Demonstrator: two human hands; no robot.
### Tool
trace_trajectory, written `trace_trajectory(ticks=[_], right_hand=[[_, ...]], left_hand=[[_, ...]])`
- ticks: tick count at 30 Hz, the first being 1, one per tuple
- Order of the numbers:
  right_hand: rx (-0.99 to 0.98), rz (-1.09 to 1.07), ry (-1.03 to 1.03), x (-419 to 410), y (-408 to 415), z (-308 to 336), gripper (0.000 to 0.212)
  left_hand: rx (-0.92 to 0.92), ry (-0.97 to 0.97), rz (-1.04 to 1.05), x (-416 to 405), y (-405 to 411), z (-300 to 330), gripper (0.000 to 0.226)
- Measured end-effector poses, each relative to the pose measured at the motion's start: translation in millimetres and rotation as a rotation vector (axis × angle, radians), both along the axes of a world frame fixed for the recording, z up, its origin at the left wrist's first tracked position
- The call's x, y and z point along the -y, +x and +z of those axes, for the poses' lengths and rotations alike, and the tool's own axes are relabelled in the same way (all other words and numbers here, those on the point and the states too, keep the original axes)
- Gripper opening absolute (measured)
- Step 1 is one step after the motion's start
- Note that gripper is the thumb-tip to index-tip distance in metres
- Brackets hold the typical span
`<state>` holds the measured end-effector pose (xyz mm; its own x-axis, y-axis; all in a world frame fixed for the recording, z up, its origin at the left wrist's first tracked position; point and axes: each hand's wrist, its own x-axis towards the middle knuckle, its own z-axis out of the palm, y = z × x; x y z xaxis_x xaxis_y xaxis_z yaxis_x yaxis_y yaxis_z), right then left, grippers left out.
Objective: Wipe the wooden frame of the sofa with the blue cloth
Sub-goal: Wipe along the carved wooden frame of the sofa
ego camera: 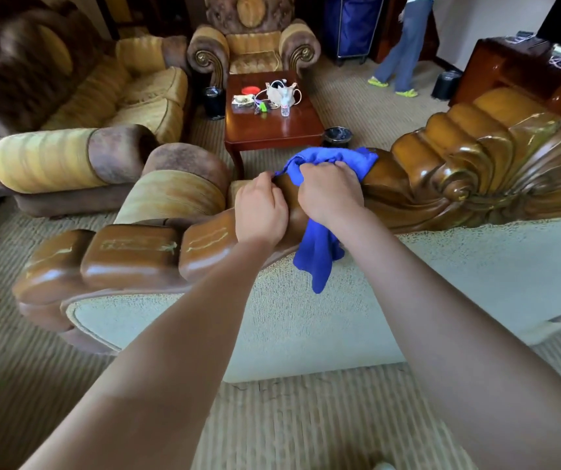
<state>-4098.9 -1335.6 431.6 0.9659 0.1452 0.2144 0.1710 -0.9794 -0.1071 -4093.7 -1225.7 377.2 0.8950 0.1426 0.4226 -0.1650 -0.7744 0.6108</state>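
While right hand fingers clutch blue cloth on wooden frame, left hand pinches its corner.

Under the two hands, part of the bunched bright blue cloth and the glossy carved brown wooden sofa frame beneath it are hidden. Far beyond the hands, the small items on the dark red wooden desk are too small to tell, and a standing person is cut off by the top edge.
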Motion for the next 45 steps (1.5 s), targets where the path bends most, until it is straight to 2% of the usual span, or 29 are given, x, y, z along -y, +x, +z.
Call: trace_trajectory(ticks=[6,10,14,20,25,30,37,45], right_hand=[[0.346,0.04,0.14,13.6,-57.2,-53.1,0.038],[0.33,0.03,0.092,14.5,-70.9,-67.5,0.048],[0.324,-0.01,0.02,10.5,-54.4,-62.3,0.035],[0.029,-0.01,-0.105,-1.5,-1.0,-15.7,0.032],[-0.345,-0.075,-0.216,-6.6,59.4,12.7,0.049],[-0.484,-0.107,-0.186,-5.1,83.8,19.9,0.06],[-0.21,0.041,-0.172,3.8,57.7,8.9,0.044],[0.059,0.066,-0.183,22.4,26.0,-12.3,0.041]], left_hand=[[0.002,-0.016,0.015,0.2,-1.6,1.2,0.05],[-0.007,-0.01,0.02,-0.1,-0.9,1.7,0.048],[0.028,-0.015,0.024,0.2,-0.4,-0.5,0.051],[0.027,-0.022,0.041,-0.7,-0.4,-0.9,0.044],[0.051,-0.028,0.048,-0.3,-1.7,-0.7,0.048],[0.06,0.022,0.067,-1.0,-0.8,-1.6,0.049],[0.041,0.056,0.078,-0.6,-1.3,0.4,0.051],[-0.043,0.007,0.097,1.3,-4.4,5.2,0.053]])
